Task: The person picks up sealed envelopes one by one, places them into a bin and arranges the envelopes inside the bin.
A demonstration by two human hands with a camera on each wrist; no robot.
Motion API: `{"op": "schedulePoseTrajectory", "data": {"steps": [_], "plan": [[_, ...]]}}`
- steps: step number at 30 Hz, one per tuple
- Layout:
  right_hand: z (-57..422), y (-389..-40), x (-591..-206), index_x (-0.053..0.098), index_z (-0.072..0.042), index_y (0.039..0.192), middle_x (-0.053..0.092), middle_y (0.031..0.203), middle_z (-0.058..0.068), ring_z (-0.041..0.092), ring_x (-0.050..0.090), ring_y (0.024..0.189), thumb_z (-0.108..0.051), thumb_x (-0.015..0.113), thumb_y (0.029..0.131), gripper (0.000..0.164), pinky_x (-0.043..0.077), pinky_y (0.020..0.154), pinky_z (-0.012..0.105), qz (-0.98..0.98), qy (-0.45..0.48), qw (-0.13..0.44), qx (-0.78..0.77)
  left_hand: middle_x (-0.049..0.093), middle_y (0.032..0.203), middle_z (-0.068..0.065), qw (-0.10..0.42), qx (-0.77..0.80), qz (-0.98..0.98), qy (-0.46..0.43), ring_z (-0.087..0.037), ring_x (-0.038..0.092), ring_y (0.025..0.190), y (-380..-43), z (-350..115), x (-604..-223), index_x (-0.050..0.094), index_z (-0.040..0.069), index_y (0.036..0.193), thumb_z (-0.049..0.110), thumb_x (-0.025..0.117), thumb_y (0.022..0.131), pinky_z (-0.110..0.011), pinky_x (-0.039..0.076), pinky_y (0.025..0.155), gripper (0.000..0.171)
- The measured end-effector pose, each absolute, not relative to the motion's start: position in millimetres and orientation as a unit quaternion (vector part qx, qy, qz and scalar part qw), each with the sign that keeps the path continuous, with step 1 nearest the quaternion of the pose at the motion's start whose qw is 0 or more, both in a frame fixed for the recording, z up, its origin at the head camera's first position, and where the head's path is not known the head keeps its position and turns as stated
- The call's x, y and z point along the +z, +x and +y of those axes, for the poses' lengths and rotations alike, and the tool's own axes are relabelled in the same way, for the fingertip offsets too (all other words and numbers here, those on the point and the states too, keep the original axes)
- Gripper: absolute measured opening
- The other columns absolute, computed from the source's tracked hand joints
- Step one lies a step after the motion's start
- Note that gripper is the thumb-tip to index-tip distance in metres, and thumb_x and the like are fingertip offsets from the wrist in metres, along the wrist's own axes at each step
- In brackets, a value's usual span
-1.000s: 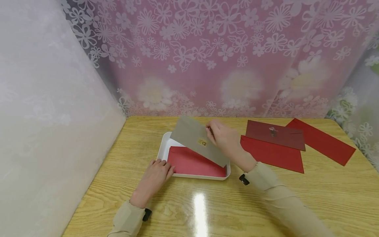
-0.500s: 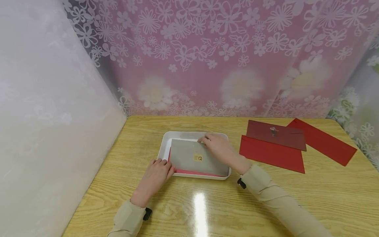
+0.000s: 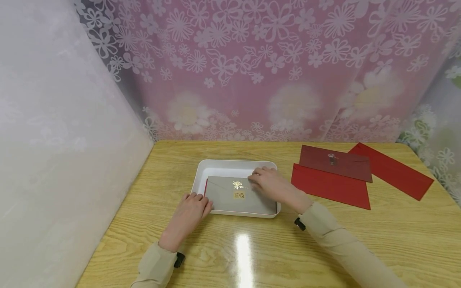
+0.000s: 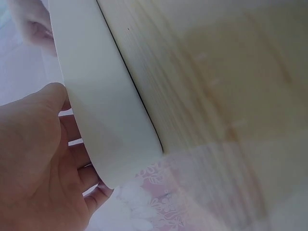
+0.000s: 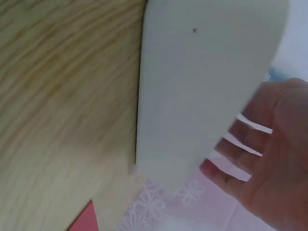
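Note:
A white tray (image 3: 227, 166) lies on the wooden table, a grey envelope (image 3: 223, 198) with gold print flat inside it. At the envelope's left edge shows a thin strip of a red envelope (image 3: 206, 188) underneath. My left hand (image 3: 191, 209) grips the tray's near left corner, fingers over the rim; in the left wrist view the tray's outer wall (image 4: 106, 110) stands beside the thumb and fingers. Reaching over the tray's right side, my right hand (image 3: 271, 186) rests its relaxed fingertips on the grey envelope's upper right part. In the right wrist view its fingers (image 5: 243, 159) are spread behind the tray wall.
To the right of the tray lie a bright red envelope (image 3: 329, 190), a dark red envelope (image 3: 345, 166) overlapping it, and another red envelope (image 3: 399, 174) farther right. A pale curtain (image 3: 72, 120) hangs at the left, a pink flowered curtain (image 3: 237, 96) behind the table.
The grey envelope, earlier held tilted by my right hand, has come down flat over the red envelope and slid toward the tray's near side. My left hand has stayed at the corner.

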State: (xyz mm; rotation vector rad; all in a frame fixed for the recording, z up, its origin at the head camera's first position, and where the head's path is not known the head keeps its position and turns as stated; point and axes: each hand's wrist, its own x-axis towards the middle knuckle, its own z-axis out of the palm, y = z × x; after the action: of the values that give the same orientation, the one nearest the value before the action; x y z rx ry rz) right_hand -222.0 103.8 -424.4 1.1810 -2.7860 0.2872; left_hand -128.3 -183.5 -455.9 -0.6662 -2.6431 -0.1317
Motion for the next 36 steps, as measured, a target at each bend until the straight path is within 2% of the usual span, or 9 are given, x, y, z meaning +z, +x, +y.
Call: {"op": "schedulePoseTrajectory", "data": {"steps": [7,14,22,28,34,36], "plan": [[132,-216,-417,0.068,-0.005,0.126,0.068,0.122,0.012,0.033,0.064,0.114,-0.016,0.072,0.095,0.034,0.051,0.096,0.052,-0.909,0.382,0.128,0.111,0.051,0.064,0.0,0.204,-0.05,-0.948,-0.239,-0.022,0.049,0.063,-128,-183,-455,0.053,0.013,0.067,0.02,0.066,0.098,-0.035,0.041,0.069,0.035],[185,-210,-418,0.06,-0.002,0.137,0.063,0.133,0.017,0.038,0.061,0.118,-0.016,0.071,0.095,0.045,0.05,0.091,0.058,-0.922,0.342,0.164,0.082,0.049,0.063,0.0,0.198,-0.054,-0.95,-0.235,-0.021,0.046,0.062,-128,-183,-454,0.052,0.014,0.066,0.02,0.066,0.098,-0.034,0.039,0.069,0.036],[242,-196,-428,0.055,-0.003,0.142,0.054,0.142,0.023,0.045,0.055,0.125,-0.016,0.073,0.093,0.054,0.049,0.091,0.064,-0.944,0.306,0.114,0.051,0.051,0.064,0.0,0.203,-0.051,-0.949,-0.235,-0.021,0.048,0.063,-128,-183,-455,0.054,0.013,0.066,0.02,0.066,0.098,-0.034,0.04,0.069,0.034],[267,-189,-440,0.051,-0.006,0.146,0.046,0.148,0.028,0.052,0.048,0.129,-0.019,0.066,0.098,0.052,0.045,0.091,0.069,-0.959,0.274,0.036,0.055,0.05,0.063,0.0,0.203,-0.053,-0.949,-0.234,-0.021,0.047,0.063,-128,-183,-455,0.054,0.013,0.066,0.02,0.067,0.098,-0.034,0.04,0.069,0.035],[282,-189,-451,0.053,-0.001,0.142,0.046,0.144,0.035,0.061,0.052,0.12,-0.009,0.065,0.097,0.048,0.056,0.069,0.051,-0.96,0.271,0.007,0.069,0.05,0.064,0.001,0.202,-0.052,-0.95,-0.233,-0.02,0.047,0.063,-127,-183,-455,0.053,0.014,0.066,0.02,0.067,0.098,-0.034,0.039,0.069,0.035],[285,-188,-453,0.053,-0.001,0.142,0.046,0.143,0.036,0.061,0.052,0.118,-0.006,0.064,0.097,0.047,0.057,0.068,0.05,-0.959,0.273,0.004,0.072,0.05,0.063,0.001,0.201,-0.052,-0.95,-0.233,-0.02,0.046,0.063,-127,-182,-455,0.053,0.014,0.066,0.02,0.066,0.098,-0.034,0.039,0.069,0.036]]}}
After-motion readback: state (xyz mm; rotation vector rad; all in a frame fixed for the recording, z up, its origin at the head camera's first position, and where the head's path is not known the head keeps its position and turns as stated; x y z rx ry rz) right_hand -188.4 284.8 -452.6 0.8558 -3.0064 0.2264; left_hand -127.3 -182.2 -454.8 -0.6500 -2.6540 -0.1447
